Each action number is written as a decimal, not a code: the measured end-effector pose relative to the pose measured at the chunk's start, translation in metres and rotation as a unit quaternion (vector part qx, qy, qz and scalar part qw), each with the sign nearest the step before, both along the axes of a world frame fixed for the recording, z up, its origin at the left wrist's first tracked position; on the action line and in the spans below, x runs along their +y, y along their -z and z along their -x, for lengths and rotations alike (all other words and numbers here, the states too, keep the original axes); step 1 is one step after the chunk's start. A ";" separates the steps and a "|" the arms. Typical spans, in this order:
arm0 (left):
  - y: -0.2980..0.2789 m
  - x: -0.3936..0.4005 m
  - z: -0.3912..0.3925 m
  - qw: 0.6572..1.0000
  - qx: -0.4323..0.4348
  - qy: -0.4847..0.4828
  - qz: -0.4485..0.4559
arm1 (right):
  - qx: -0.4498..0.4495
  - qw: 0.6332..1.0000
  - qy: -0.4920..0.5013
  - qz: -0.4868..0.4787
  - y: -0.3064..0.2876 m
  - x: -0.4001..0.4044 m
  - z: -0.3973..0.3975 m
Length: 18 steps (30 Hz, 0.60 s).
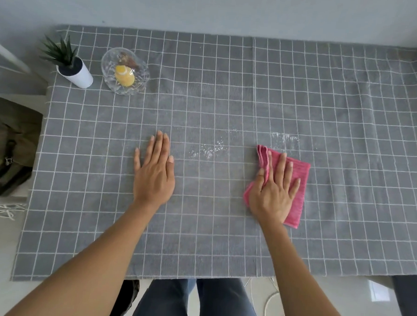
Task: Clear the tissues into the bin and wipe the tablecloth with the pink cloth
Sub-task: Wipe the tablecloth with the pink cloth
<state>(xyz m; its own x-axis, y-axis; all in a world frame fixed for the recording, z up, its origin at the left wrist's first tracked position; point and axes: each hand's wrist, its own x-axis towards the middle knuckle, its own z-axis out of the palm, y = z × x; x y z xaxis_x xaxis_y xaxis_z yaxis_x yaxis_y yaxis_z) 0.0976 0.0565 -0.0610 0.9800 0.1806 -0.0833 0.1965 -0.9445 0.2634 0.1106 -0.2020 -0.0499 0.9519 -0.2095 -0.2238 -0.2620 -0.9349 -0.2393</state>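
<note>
Head view: I see the right hand (274,192) pressed flat, fingers spread, on the folded pink cloth (295,186) on the grey tablecloth (230,98). Left hand (155,169) lies flat, empty. White specks (209,149), perhaps crumbs, lie between them. A potted plant (70,64) and glass bowl (125,71) stand far-left, well clear.

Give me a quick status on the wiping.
Left hand flat on tablecloth, empty. Right hand pressing pink cloth. White specks remain between hands. No tissues visible, path clear.

Tablecloth (230,98): grey, thin white grid lines. Cloth (295,186): pink. Plant pot (77,75): white, dark green spiky leaves. Bowl (125,71): clear glass, yellow item inside.
</note>
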 end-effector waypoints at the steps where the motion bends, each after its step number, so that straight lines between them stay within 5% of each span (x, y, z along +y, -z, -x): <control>1: 0.000 0.000 0.000 1.000 0.002 0.000 0.000 | -0.005 1.000 0.010 -0.003 -0.001 0.000 -0.001; 11: -0.003 0.028 -0.015 0.999 0.013 0.030 0.018 | -0.004 0.998 0.046 -0.033 -0.004 0.041 -0.007; 18: -0.001 0.041 -0.029 1.000 -0.007 0.016 -0.005 | 0.000 0.981 -0.184 -0.061 -0.004 0.143 -0.015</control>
<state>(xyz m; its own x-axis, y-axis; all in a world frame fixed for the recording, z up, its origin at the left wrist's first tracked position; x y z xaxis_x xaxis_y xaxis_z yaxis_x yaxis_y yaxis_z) 0.1263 0.0974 -0.0598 0.9863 0.1506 -0.0673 0.1630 -0.9525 0.2572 0.1254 -0.0594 -0.0458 0.9582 0.1760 -0.2254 0.0872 -0.9305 -0.3558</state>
